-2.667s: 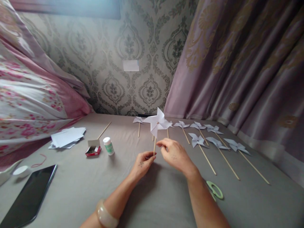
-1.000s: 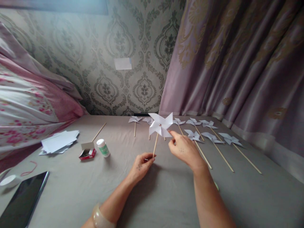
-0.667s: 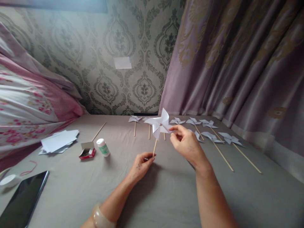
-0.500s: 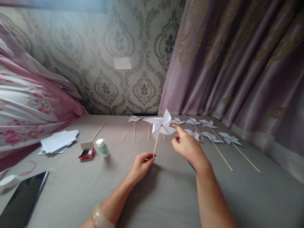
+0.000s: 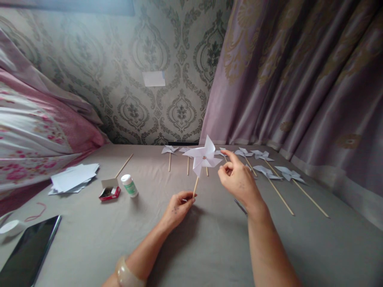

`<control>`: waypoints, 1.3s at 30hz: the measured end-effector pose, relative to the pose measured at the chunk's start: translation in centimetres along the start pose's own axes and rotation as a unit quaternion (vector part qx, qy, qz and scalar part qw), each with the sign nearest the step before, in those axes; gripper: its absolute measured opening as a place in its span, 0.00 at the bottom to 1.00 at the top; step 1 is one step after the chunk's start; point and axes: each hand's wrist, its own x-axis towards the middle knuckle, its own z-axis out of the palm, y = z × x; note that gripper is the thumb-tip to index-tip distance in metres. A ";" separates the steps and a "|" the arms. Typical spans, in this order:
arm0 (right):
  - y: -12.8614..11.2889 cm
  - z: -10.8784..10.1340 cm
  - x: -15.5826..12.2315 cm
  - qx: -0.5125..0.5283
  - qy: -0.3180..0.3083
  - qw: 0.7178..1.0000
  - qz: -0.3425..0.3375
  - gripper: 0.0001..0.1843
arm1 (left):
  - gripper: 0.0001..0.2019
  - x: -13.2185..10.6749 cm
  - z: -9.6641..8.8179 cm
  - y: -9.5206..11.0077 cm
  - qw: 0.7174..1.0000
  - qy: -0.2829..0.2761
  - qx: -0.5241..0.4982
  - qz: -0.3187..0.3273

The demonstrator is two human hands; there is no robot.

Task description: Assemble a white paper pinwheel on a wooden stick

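My left hand is closed on the thin wooden stick of a white paper pinwheel, pinching it low down between thumb and fingers. The pinwheel stands upright, its blades facing me and a small fastener at its middle. Just right of the blades is my right hand, holding nothing, with the index finger stretched out and the other fingers curled. Its fingertip is slightly apart from the nearest blade. Under the right wrist a thin dark tool lies partly hidden.
Several finished pinwheels lie at the back and right of the cloth-covered surface. Leftward are a white-capped bottle, an open red box, a loose stick, stacked paper and a phone.
My right hand has drawn a little to the right and up, away from the blades. The pinwheel's blades have turned slightly. My left hand has stayed in place.
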 end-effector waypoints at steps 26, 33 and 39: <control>-1.5 7.5 -3.0 0.001 -0.268 0.963 0.009 0.13 | 0.21 1.1 -0.6 1.0 0.954 0.025 -0.270 -0.131; 0.1 7.0 -6.5 0.059 -0.210 0.973 0.078 0.12 | 0.19 0.3 0.7 0.7 0.965 -0.050 -0.218 -0.139; 2.2 5.6 -8.3 0.048 -0.200 0.964 0.166 0.13 | 0.20 -0.7 1.8 0.9 0.972 -0.129 -0.159 -0.119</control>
